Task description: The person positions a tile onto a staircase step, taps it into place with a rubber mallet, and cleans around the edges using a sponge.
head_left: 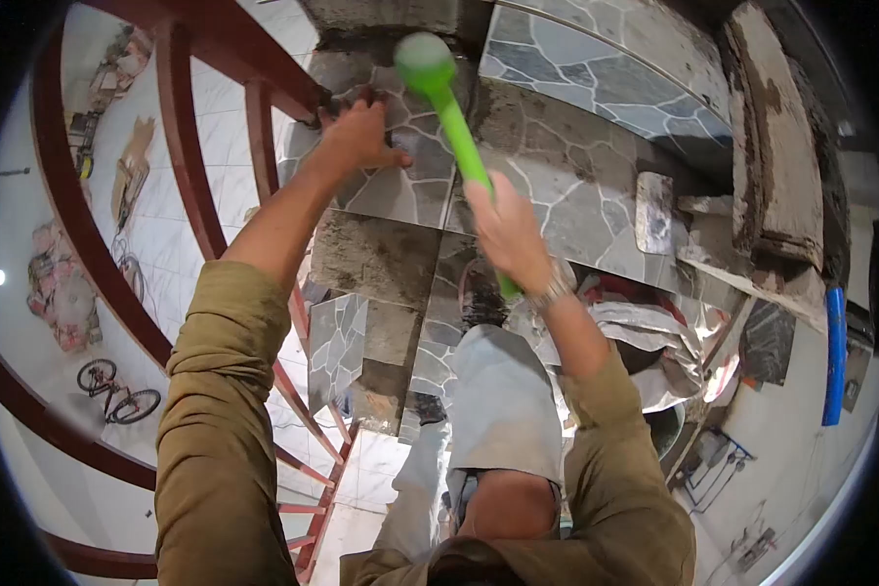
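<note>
My right hand (510, 234) is wrapped around the handle of a green mallet (459, 137). The mallet's pale-topped head is raised over the stair tiles, slightly blurred. My left hand (363, 137) rests with fingers spread on a grey stone-pattern tile (415, 181), close to the foot of a red railing post. Right of that tile lies another patterned tile (566, 195), smeared with dusty mortar. A trowel with a flat metal blade (654, 212) lies at its right end.
Red railing (181, 137) runs down my left side, with a lower floor and a bicycle (117, 391) beyond it. A mortar-crusted wooden board (776, 137) stands at right. Crumpled sacks (645, 342) lie beside my knee. Steps descend below me.
</note>
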`<state>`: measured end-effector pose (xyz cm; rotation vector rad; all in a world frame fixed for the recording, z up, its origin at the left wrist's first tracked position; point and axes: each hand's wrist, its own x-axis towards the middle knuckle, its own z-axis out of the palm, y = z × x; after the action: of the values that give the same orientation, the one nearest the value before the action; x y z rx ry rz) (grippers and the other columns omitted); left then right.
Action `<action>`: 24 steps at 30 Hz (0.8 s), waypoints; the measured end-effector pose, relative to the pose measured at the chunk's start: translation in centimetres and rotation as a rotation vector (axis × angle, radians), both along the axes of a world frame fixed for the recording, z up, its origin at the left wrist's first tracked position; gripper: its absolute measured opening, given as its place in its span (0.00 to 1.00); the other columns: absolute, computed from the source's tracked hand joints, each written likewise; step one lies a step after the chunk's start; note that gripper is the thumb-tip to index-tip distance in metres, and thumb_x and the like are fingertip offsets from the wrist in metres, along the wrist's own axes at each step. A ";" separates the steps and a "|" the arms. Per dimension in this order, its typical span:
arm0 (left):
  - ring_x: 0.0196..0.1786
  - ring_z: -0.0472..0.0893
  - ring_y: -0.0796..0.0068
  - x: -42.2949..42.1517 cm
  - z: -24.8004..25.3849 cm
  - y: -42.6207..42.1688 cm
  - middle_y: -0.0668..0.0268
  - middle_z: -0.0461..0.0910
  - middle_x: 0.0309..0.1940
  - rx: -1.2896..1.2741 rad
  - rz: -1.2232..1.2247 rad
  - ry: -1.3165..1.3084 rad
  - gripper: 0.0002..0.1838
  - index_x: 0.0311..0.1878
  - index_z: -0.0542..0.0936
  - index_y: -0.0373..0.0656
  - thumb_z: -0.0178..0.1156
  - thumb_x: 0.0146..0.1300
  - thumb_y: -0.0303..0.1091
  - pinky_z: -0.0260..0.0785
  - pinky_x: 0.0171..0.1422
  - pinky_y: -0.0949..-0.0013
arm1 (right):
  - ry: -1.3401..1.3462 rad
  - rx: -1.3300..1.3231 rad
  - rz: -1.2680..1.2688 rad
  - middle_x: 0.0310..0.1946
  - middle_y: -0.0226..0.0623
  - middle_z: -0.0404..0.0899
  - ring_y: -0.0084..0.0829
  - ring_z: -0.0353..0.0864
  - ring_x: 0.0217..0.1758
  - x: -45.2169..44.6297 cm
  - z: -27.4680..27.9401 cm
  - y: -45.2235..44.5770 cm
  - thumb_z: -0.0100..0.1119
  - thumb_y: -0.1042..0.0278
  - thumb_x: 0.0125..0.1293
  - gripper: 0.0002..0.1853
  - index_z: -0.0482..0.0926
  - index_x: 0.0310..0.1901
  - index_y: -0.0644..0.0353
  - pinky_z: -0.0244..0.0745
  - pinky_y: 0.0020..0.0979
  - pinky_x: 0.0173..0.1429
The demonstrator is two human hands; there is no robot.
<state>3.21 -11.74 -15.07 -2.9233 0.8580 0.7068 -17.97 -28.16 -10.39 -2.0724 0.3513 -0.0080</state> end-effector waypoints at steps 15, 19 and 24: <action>0.74 0.63 0.42 -0.4 0.0 -0.1 0.44 0.59 0.74 0.035 -0.028 -0.112 0.67 0.78 0.53 0.47 0.74 0.40 0.70 0.48 0.74 0.30 | 0.005 -0.052 -0.025 0.28 0.64 0.78 0.68 0.77 0.36 4.1 -5.0 -1.7 0.47 0.50 0.71 0.22 0.74 0.39 0.67 0.70 0.57 0.41; 0.74 0.63 0.42 -0.4 0.0 -0.7 0.45 0.61 0.72 0.126 -0.006 -0.048 0.66 0.78 0.55 0.44 0.75 0.39 0.69 0.51 0.74 0.31 | -0.070 -0.036 -0.061 0.29 0.65 0.78 0.68 0.76 0.37 2.9 -5.2 -1.1 0.46 0.49 0.71 0.24 0.74 0.38 0.67 0.70 0.57 0.42; 0.71 0.68 0.44 0.3 0.4 -0.7 0.43 0.67 0.68 0.109 -0.025 0.009 0.68 0.76 0.56 0.37 0.75 0.38 0.69 0.58 0.71 0.33 | -0.032 -0.023 -0.044 0.30 0.66 0.77 0.68 0.76 0.37 3.3 -4.2 -1.3 0.46 0.49 0.71 0.24 0.74 0.37 0.67 0.70 0.58 0.42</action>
<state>3.47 -12.43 -14.70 -2.8114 0.8278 0.7411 -14.64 -29.45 -14.64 -2.0849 0.3786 -0.0722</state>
